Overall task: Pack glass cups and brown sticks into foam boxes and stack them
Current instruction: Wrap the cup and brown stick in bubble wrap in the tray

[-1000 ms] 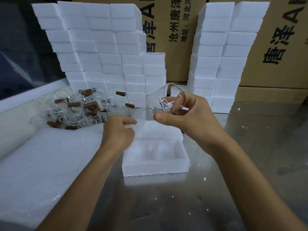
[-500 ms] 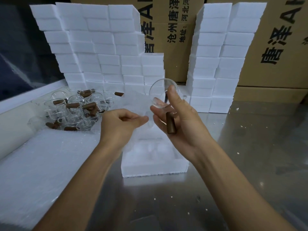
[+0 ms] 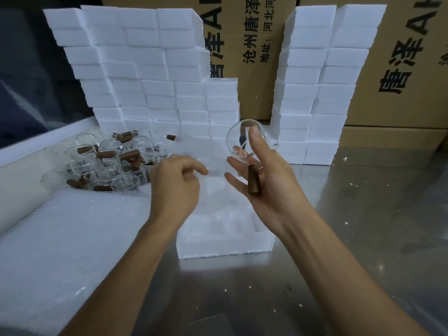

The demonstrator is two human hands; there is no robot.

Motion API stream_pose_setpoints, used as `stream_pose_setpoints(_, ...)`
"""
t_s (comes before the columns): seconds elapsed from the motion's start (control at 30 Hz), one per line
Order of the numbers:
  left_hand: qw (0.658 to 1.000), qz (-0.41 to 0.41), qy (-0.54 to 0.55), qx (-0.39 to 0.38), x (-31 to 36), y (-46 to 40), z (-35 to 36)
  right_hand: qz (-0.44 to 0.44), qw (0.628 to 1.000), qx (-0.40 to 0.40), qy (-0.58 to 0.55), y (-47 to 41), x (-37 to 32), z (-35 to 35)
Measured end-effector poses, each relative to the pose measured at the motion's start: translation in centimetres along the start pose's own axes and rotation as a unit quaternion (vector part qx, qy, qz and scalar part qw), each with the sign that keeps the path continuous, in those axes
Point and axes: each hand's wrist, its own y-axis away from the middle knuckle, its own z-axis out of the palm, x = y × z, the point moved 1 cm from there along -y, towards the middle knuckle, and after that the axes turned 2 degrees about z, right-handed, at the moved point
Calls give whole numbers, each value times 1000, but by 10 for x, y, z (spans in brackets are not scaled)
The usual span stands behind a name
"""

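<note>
Head view
Right hand (image 3: pixel 266 183): raised palm-up over the open box; thumb and fingertips pinch a clear round glass cup (image 3: pixel 244 139) tipped on its side, mouth toward the camera.
Brown stick in hand: short dark-brown cylindrical stick (image 3: pixel 253 179) lying across the right palm, touching the cup's lower edge.
Left hand (image 3: pixel 175 183): held just left of the right hand, fingers curled downward; it seems to pinch a thin translucent sheet (image 3: pixel 206 154), though the grip is blurred.
Open foam box: low white foam box (image 3: pixel 225 246), recess upward, on the metal table beneath both hands.
Cup supply: cluster of clear glass cups (image 3: pixel 106 163) mixed with loose brown sticks (image 3: pixel 129 155), at the table's back left.
White padding: textured white foam sheet (image 3: pixel 60 238) spread over the table's left side, below the cup cluster.
Foam stacks: white foam boxes in one wide stepped stack (image 3: pixel 150 76) behind the cups and one tall stack (image 3: pixel 322 86) at right.
Table: grey reflective metal tabletop (image 3: pixel 363 238) flecked with white foam crumbs.
Backdrop: brown cardboard cartons (image 3: pixel 400 69) with black printing behind the stacks.
</note>
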Motion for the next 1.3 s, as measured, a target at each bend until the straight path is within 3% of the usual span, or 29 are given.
stream_pose_setpoints(0.17, 993, 36, -109, 3, -1, 6, 5, 1, 999, -39, -9, 2, -5, 2)
stream_pose_setpoints(0.3, 993, 42, -105, 39, -3, 5, 3, 13, 997, -36, 67, 1, -2, 1)
stream_pose_setpoints(0.4, 991, 80, -98, 52, 1, 5, 2, 69, 986, -64, 134, 0, 3, 2)
stream_pose_setpoints(0.57, 986, 118, -113, 42, 8, 7, 2, 105, 990, -63, 67, -3, 12, 1)
stream_pose_setpoints(0.77, 987, 95, -123, -35, 10, 9, 6, 15, 997, -34, 66, -7, 0, -7)
stream_pose_setpoints(1.0, 989, 58, -71, -114, 11, 9, 8, 67, 987, -90, 118, -6, 8, -4)
stream_pose_setpoints(1.17, 987, 52, -54, -145, 8, 5, 1, 98, 986, -28, 135, -12, 16, -10)
stream_pose_setpoints(1.3, 969, 72, -73, -225, 12, 13, 8, 90, 986, -1, 139, -18, 21, -16)
